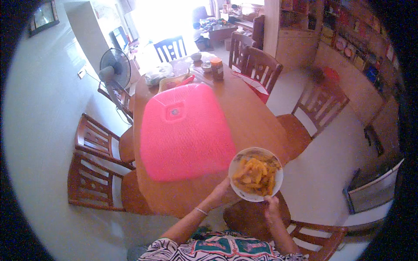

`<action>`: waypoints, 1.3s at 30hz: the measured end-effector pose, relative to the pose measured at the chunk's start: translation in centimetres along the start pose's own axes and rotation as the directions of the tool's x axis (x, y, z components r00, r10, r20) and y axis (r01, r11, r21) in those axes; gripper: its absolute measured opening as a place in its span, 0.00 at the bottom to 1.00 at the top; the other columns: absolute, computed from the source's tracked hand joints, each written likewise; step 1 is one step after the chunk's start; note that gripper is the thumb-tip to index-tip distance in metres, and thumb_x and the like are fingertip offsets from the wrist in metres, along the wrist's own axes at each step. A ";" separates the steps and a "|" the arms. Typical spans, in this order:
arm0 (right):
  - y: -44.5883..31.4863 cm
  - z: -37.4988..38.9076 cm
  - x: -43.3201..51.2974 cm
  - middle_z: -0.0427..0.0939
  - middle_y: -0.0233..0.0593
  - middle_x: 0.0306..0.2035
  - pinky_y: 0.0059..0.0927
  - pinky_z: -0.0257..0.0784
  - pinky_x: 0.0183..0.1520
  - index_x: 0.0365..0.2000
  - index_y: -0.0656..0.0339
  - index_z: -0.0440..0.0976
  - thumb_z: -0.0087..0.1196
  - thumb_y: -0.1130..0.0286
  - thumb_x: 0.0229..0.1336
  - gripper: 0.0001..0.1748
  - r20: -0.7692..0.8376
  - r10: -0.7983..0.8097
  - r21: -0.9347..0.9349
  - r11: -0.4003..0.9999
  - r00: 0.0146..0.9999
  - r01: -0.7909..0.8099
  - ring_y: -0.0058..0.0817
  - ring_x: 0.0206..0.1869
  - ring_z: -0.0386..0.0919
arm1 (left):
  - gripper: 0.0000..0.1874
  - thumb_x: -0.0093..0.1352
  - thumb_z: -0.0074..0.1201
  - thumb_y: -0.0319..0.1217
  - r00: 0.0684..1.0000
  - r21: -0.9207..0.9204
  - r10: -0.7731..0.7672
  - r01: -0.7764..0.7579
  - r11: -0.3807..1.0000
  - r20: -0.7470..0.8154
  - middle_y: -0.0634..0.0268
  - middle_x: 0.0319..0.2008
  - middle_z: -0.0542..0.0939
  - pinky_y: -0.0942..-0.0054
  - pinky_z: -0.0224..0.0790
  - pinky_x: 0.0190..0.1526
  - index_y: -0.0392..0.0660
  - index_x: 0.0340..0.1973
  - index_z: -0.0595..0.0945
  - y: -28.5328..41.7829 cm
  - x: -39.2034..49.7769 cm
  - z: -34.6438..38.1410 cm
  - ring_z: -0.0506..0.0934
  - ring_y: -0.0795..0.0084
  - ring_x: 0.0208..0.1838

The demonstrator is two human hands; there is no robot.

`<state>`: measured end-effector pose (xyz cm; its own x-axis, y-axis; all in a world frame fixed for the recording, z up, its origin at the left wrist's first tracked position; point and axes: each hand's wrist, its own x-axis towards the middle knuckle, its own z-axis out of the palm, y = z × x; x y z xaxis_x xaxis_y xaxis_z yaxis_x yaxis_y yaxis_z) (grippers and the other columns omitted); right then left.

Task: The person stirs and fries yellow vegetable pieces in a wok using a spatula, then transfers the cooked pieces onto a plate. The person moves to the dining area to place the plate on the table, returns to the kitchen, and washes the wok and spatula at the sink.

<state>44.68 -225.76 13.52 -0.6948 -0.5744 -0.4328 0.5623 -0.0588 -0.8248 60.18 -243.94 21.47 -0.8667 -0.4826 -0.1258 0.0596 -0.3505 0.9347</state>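
A white bowl [251, 197] is held up in both hands near the table's front right corner. Orange-yellow cooked pieces [256, 173], perhaps pumpkin, fill much of it. My left hand [226, 190] grips its left side, with the fingers mostly hidden beneath. At the lower right of the rim, my right hand [271, 206] pinches the edge, thumb on top. Left of the bowl, a pink mesh-like food cover [189, 140] lies over the wooden dining table [254, 124]. What is under it cannot be made out.
Beyond the cover are a brown jar with an orange lid [217, 69], small bowls [196, 57] and a plastic bag [159, 74]. Several wooden chairs [98, 133] surround the table; one seat [251, 215] sits below the bowl. A standing fan [115, 68] is left. People appear in the background.
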 end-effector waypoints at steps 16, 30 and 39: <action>4.1 2.8 10.9 0.70 0.42 0.52 0.40 0.72 0.50 0.53 0.69 0.63 0.48 0.76 0.42 0.31 -0.091 -0.174 0.150 0.971 0.980 0.186 0.36 0.47 0.74 | 0.29 0.60 0.56 0.52 0.853 0.936 0.387 0.302 0.184 -0.351 0.54 0.41 0.80 0.64 0.72 0.44 0.43 0.48 0.78 20.7 11.9 -33.7 0.80 0.58 0.42; 4.8 0.8 12.3 0.75 0.39 0.43 0.41 0.76 0.42 0.45 0.68 0.69 0.48 0.73 0.47 0.22 -0.035 -0.321 -0.076 0.945 0.946 0.318 0.32 0.43 0.76 | 0.19 0.61 0.60 0.29 0.856 0.564 0.159 0.175 0.807 -0.492 0.60 0.24 0.81 0.75 0.72 0.29 0.35 0.46 0.75 17.7 16.3 -36.9 0.78 0.72 0.26; 4.1 1.3 12.3 0.75 0.41 0.42 0.41 0.77 0.43 0.47 0.66 0.68 0.50 0.73 0.45 0.24 -0.116 -0.145 0.075 0.985 0.983 0.154 0.36 0.41 0.76 | 0.17 0.66 0.49 0.25 0.781 0.399 0.407 -0.222 0.890 -0.474 0.67 0.19 0.75 0.78 0.66 0.26 0.38 0.50 0.73 20.4 12.7 -31.2 0.73 0.78 0.22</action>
<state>39.00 -234.13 5.27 -0.8163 -0.4612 -0.3478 0.4805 -0.2081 -0.8520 65.84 -282.29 28.56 -0.4179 -0.8999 0.1250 0.0475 0.1157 0.9921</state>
